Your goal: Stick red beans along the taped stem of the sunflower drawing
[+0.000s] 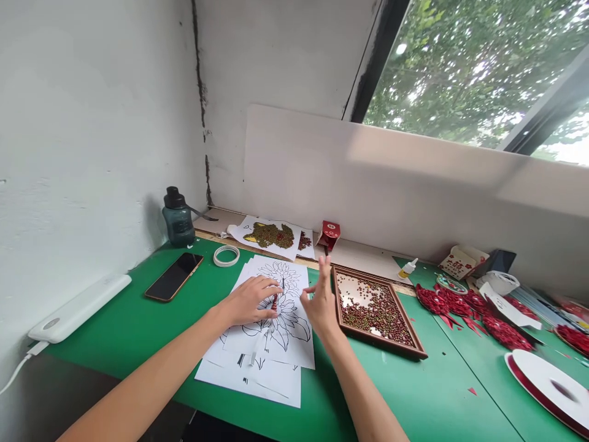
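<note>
A stack of white sheets with a black line drawing of a flower (285,307) lies on the green table (138,319). My left hand (251,299) rests flat on the drawing, fingers spread, next to a short column of red beans (275,302) stuck on the flower's middle. My right hand (319,301) hovers just right of the sheets, fingers raised and apart, thumb and forefinger close together; I cannot make out anything between them. A wooden-framed tray (416,350) holding many dark red and green beans sits right beside that hand.
A phone (173,276), a tape ring (226,256), a dark bottle (178,218) and a white power bank (78,309) sit at left. A finished bean picture (269,236), a red box (329,233), a glue bottle (407,267), red ornaments (464,307) and a ribbon spool (552,387) lie behind and right.
</note>
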`<action>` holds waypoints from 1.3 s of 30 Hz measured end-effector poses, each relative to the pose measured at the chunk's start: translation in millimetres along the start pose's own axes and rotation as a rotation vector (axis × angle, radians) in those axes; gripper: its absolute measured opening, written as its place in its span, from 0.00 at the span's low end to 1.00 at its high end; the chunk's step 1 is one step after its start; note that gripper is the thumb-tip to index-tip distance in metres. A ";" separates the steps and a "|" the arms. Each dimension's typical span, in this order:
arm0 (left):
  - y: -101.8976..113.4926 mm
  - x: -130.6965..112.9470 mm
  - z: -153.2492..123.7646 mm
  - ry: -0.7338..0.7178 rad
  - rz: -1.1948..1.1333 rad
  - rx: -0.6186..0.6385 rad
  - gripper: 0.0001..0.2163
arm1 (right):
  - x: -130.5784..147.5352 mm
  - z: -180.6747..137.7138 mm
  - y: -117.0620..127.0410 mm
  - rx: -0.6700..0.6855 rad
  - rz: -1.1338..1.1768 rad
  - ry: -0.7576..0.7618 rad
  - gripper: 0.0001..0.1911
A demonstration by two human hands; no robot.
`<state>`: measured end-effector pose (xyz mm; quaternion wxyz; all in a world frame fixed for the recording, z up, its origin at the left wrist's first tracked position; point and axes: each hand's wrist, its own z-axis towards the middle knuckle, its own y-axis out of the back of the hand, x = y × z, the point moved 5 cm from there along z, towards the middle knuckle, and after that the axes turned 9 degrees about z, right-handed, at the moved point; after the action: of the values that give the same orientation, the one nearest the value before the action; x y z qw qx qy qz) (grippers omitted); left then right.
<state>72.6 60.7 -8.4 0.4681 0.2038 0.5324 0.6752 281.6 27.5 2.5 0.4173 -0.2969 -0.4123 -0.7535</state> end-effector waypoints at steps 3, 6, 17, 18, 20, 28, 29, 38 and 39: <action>3.6 -1.7 1.3 -0.013 0.015 -0.053 0.25 | 10.6 -6.5 -22.1 0.032 -0.011 0.022 0.54; 7.4 -3.3 2.3 -0.024 0.042 -0.098 0.24 | 12.5 -8.9 -29.5 0.054 0.075 -0.042 0.56; 22.0 -18.4 0.8 -0.107 0.120 -0.373 0.07 | 11.2 -9.8 -36.7 0.093 0.972 -0.535 0.81; 23.1 -20.4 0.5 -0.119 0.124 -0.398 0.05 | 11.1 -10.7 -37.5 0.105 0.998 -0.560 0.82; 25.2 -23.1 0.0 -0.133 0.133 -0.440 0.03 | 10.6 -11.8 -38.9 0.130 1.024 -0.582 0.83; 26.4 -22.1 -1.0 -0.120 0.138 -0.413 0.03 | 4.3 -12.5 -42.9 0.111 0.958 -0.570 0.82; 25.6 -22.1 -1.0 -0.118 0.137 -0.405 0.03 | 4.0 -12.6 -43.0 0.105 0.950 -0.567 0.82; 25.7 -22.3 -0.3 -0.101 0.105 -0.414 0.04 | 2.5 -12.5 -42.1 0.102 0.881 -0.500 0.78; 26.8 -21.5 -0.4 -0.093 0.095 -0.416 0.03 | 2.0 -12.4 -42.0 0.105 0.876 -0.505 0.79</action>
<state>71.5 42.3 20.6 0.4917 0.1585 0.3492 0.7818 242.7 29.0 -17.6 0.5960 -0.5934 -0.3743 -0.3907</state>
